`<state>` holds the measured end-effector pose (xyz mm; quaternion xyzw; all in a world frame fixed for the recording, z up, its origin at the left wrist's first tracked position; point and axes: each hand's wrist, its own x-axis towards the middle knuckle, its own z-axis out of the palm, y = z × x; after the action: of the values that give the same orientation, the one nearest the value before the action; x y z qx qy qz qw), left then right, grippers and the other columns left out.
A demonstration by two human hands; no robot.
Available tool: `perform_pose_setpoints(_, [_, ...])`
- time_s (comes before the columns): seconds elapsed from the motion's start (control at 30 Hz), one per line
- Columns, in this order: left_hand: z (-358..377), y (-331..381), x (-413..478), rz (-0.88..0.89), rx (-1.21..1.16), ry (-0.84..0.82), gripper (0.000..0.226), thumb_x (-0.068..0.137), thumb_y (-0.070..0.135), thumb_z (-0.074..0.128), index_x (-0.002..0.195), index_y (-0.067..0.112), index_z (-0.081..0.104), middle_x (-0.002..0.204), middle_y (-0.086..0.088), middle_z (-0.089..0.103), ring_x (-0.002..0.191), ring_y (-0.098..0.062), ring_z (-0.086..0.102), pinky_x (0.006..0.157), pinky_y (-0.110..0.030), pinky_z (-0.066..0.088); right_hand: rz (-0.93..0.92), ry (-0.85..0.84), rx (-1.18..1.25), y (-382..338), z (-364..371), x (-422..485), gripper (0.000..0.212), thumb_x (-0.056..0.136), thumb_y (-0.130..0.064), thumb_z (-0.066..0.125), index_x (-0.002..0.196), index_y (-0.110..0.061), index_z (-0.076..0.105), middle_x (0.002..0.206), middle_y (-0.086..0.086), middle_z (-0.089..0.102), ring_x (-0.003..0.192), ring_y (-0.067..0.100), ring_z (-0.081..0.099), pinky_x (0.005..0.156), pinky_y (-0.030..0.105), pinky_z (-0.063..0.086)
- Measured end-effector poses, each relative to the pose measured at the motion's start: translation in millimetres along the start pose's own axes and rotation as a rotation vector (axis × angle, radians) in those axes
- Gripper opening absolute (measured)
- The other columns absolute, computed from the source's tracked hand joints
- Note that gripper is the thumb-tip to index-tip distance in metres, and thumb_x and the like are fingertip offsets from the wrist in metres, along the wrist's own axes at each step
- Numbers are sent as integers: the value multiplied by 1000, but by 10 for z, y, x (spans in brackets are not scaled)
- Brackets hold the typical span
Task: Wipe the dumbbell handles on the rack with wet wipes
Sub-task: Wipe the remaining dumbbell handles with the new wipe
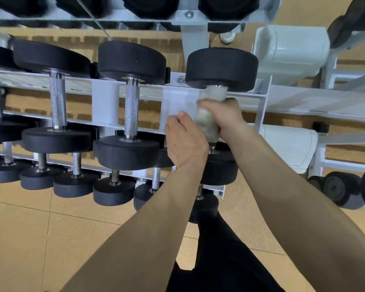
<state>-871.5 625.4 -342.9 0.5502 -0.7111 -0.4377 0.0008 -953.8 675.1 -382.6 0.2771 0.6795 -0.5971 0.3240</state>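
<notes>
On the rack (177, 102), middle tier, right end: the dumbbell (221, 68) lay across the rails, its handle wrapped in my wet wipe (213, 94).
Right hand (228, 118): my fingers were curled round the wipe and handle together.
Left hand (185, 142): my fingers were curled just beside the wipe; I could not tell whether they pinched it.
Handling: I judged the dumbbell heavy and rigid, best left racked. The wipe seemed soft, limp and slippery, and best gripped mid-handle.
</notes>
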Motion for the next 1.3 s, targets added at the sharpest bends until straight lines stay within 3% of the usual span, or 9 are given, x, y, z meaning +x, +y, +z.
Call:
perform_pose_setpoints(0.2, [-1, -20, 8, 14, 0, 0, 40, 107, 45, 25, 108, 19, 55, 114, 0, 60, 101, -24, 53, 85, -38, 35, 203, -458, 380, 2, -108, 241, 41, 71, -27, 88, 106, -13, 72, 109, 12, 74, 107, 28, 70, 107, 47, 48])
perform_pose_setpoints(0.3, [3, -13, 11, 27, -3, 2, 43, 106, 45, 24, 111, 17, 57, 114, -1, 60, 102, -24, 54, 89, -40, 39, 294, -671, 449, 160, -161, 215, 19, 76, -29, 76, 77, -13, 65, 71, 2, 63, 69, 18, 60, 82, 31, 56])
perform_pose_setpoints(0.37, [4, -24, 17, 43, -2, 12, 44, 106, 46, 25, 111, 17, 57, 113, -2, 61, 103, -25, 55, 93, -43, 42, 292, -740, 396, 214, -206, 138, 22, 72, -27, 76, 74, -14, 58, 68, 1, 56, 63, 16, 53, 67, 29, 54])
perform_pose_setpoints(0.53, [3, -36, 10, 51, 0, 5, 47, 106, 48, 24, 113, 16, 58, 113, -1, 62, 105, -26, 56, 90, -42, 40, 169, -563, -27, 258, -332, -126, 31, 84, -17, 78, 112, -8, 70, 102, 10, 76, 98, 28, 74, 84, 37, 61])
perform_pose_setpoints(0.73, [-68, 73, -12, 4, 194, -243, 59, 97, 63, 27, 110, 20, 65, 104, 0, 61, 101, -26, 56, 95, -43, 42, -271, -6, -525, 245, -266, -339, 41, 73, -55, 79, 94, -22, 65, 84, -10, 67, 79, 8, 64, 63, 24, 47])
perform_pose_setpoints(0.9, [-113, 89, 101, -51, 87, -501, 38, 94, 50, 56, 103, 16, 70, 98, -2, 71, 92, -19, 65, 87, -32, 52, -248, -16, -411, 329, -366, -357, 39, 75, -43, 80, 100, -18, 65, 90, -1, 71, 82, 17, 68, 67, 29, 51])
perform_pose_setpoints(0.97, [-113, 52, 145, -1, 15, -459, 21, 93, 34, 70, 99, 14, 71, 87, 5, 69, 83, -13, 64, 73, -22, 49, -267, -93, -308, 372, -486, -393, 29, 79, -33, 82, 101, -17, 71, 92, -1, 73, 82, 13, 67, 72, 30, 52])
perform_pose_setpoints(1.13, [-113, -23, 211, 58, -16, -318, 10, 91, 27, 74, 94, 22, 65, 84, 13, 63, 86, -13, 62, 81, -23, 49, -223, -152, -52, 431, -691, -413, 22, 88, -24, 75, 105, -10, 76, 103, 16, 75, 92, 28, 71, 88, 49, 56])
perform_pose_setpoints(1.3, [-162, -41, 325, 162, 23, -272, 7, 93, 22, 71, 95, 20, 65, 80, 13, 59, 81, -11, 60, 83, -22, 50, -242, -17, -89, 345, -613, -408, 5, 89, -10, 72, 88, -15, 71, 84, 4, 71, 73, 15, 65, 70, 32, 54])
